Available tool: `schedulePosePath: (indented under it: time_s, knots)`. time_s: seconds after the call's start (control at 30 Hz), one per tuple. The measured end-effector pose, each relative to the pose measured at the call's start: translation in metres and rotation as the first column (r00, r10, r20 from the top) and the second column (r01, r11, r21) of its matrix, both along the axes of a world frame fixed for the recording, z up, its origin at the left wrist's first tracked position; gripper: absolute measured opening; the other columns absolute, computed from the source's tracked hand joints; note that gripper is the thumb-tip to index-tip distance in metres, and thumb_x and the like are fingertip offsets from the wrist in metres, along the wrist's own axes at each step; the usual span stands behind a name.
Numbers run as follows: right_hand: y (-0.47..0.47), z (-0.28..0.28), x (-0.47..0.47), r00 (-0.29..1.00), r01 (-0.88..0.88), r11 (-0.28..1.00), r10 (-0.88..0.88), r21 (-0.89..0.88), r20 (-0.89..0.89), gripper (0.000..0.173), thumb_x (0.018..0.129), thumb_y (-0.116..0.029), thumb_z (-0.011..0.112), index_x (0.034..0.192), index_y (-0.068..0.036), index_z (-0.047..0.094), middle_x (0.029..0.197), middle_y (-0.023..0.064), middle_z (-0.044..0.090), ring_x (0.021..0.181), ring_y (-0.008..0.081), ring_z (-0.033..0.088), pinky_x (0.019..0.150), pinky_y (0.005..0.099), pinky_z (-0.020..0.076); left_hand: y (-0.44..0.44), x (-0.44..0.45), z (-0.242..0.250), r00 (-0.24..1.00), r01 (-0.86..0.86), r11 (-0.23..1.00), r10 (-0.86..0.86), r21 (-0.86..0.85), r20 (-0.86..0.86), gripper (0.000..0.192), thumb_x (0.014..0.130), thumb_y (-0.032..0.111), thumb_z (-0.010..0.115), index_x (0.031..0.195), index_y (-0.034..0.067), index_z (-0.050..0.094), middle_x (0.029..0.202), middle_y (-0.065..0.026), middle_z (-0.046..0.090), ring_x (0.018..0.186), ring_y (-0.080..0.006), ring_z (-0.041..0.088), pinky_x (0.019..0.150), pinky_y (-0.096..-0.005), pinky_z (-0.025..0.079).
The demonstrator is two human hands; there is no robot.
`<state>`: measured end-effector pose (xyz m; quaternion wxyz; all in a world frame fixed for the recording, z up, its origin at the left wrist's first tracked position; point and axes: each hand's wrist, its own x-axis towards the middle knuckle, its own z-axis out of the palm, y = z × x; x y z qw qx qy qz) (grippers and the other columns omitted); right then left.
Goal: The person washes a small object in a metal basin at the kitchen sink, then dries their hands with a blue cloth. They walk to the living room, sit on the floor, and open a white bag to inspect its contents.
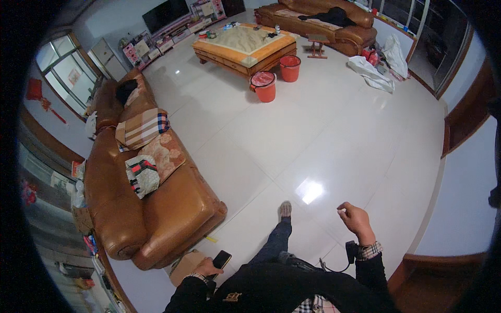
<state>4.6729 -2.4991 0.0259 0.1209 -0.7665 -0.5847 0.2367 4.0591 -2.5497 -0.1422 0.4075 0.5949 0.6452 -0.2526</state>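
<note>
My left hand (pixel 207 268), low in the picture, is closed around a dark smartphone (pixel 222 259). Just beyond that hand, a cardboard box (pixel 184 266) stands on the floor by the end of the brown leather sofa (pixel 176 215). Raised over the tiled floor on the right, my right hand (pixel 355 220) has its fingers curled, with no object visible in it. A small black device (pixel 351 251) with a cable sits at the right wrist. One foot in a checked shoe (pixel 286 209) is forward on the tiles.
Ahead stands a wooden coffee table (pixel 223 56) with two red buckets (pixel 266 92) at its near corner. A small wooden stool (pixel 317 46) and a second sofa (pixel 362 29) are behind. White sacks (pixel 372 74) lie at right. Wooden furniture (pixel 426 281) is near my right side.
</note>
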Motion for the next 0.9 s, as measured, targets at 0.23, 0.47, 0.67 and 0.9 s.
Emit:
schedulePosePath:
  time_s: [0.23,0.47,0.67,0.9]
  knots:
    - [0.128,-0.051,0.100,0.999,0.024,0.966,-0.017,-0.259,0.028,0.024,0.091,-0.038,0.060,0.105,-0.019,0.064,0.084,0.0108,0.070,0.083,0.0329,0.067,0.070,0.0443,0.0517,0.205,0.122,-0.013,0.999,-0.009,0.988,0.014,-0.157,0.034,0.068,0.056,0.049,0.084,0.094,-0.007,0.070,0.089,-0.0231,0.071,0.084,-0.0364,0.069,0.079,-0.0402,0.055]
    - [0.246,-0.049,0.231,0.922,0.335,0.895,-0.376,-0.295,-0.094,0.026,0.092,-0.037,0.059,0.101,-0.014,0.066,0.070,0.0090,0.068,0.069,0.0273,0.067,0.065,0.0419,0.0500,0.481,0.286,0.015,0.987,0.142,0.968,-0.155,0.208,0.049,0.076,0.057,0.046,0.084,0.107,-0.006,0.062,0.109,-0.0239,0.061,0.105,-0.0377,0.060,0.090,-0.0447,0.052]
    - [0.382,-0.086,0.335,0.909,0.289,0.892,-0.370,-0.347,-0.194,0.026,0.093,-0.037,0.057,0.099,-0.012,0.065,0.070,0.0091,0.068,0.068,0.0257,0.067,0.063,0.0410,0.0498,0.654,0.420,0.014,0.971,0.030,0.956,-0.096,0.290,0.217,0.067,0.057,0.039,0.083,0.106,0.000,0.061,0.111,-0.0205,0.059,0.106,-0.0381,0.057,0.089,-0.0468,0.051]
    - [0.600,-0.048,0.436,0.950,0.222,0.946,-0.264,-0.236,-0.166,0.023,0.092,-0.034,0.060,0.101,-0.014,0.064,0.069,0.0095,0.066,0.068,0.0287,0.066,0.062,0.0413,0.0489,0.768,0.510,0.050,0.995,0.086,0.970,-0.095,0.229,0.031,0.074,0.060,0.043,0.083,0.114,-0.001,0.058,0.114,-0.0204,0.057,0.110,-0.0373,0.056,0.094,-0.0444,0.049]
